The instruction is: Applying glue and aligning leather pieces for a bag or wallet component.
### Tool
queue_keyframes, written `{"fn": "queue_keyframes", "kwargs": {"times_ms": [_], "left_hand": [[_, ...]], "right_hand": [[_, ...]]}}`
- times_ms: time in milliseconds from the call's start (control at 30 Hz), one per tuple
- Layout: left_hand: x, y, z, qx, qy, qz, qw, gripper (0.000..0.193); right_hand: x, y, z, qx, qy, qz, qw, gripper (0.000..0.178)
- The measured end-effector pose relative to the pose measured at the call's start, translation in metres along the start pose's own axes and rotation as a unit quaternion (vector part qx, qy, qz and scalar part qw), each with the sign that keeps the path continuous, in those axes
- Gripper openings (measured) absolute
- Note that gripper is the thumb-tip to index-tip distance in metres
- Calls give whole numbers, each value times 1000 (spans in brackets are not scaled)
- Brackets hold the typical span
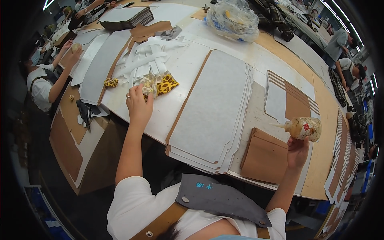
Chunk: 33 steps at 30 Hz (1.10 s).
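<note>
Squeeze bottle (pixel 306 129): one, on its side in the right hand (pixel 298 151), fingers wrapped beneath.
Left hand (pixel 140 105): fingers half-curled at one leopard-print piece (pixel 168 83); grip unclear.
Between hands: one stack of pale panels (pixel 210 112).
Beyond: one clear plastic bag (pixel 233 22).

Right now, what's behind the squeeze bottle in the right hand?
Staggered white-and-brown panels show just above the squeeze bottle; whatever lies directly behind it and the right hand is covered.
</note>
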<state>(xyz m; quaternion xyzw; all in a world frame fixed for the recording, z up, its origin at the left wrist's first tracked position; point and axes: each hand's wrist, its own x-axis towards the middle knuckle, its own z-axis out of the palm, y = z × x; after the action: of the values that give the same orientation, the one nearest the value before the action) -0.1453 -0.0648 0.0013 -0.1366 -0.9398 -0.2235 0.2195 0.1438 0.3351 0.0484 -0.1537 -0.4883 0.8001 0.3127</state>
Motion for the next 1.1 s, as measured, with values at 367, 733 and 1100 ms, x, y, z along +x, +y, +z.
{"fn": "queue_keyframes", "kwargs": {"times_ms": [367, 733, 1100], "left_hand": [[20, -20, -1, 103, -91, -106, 985, 52], [36, -13, 10, 35, -44, -6, 998, 23], [-20, 128, -36, -461, -197, 46, 864, 14]], "right_hand": [[-21, 13, 12, 34, 30, -15, 999, 35], [-45, 32, 35, 67, 17, -11, 998, 46], [-38, 48, 122, 66, -55, -2, 996, 66]]}}
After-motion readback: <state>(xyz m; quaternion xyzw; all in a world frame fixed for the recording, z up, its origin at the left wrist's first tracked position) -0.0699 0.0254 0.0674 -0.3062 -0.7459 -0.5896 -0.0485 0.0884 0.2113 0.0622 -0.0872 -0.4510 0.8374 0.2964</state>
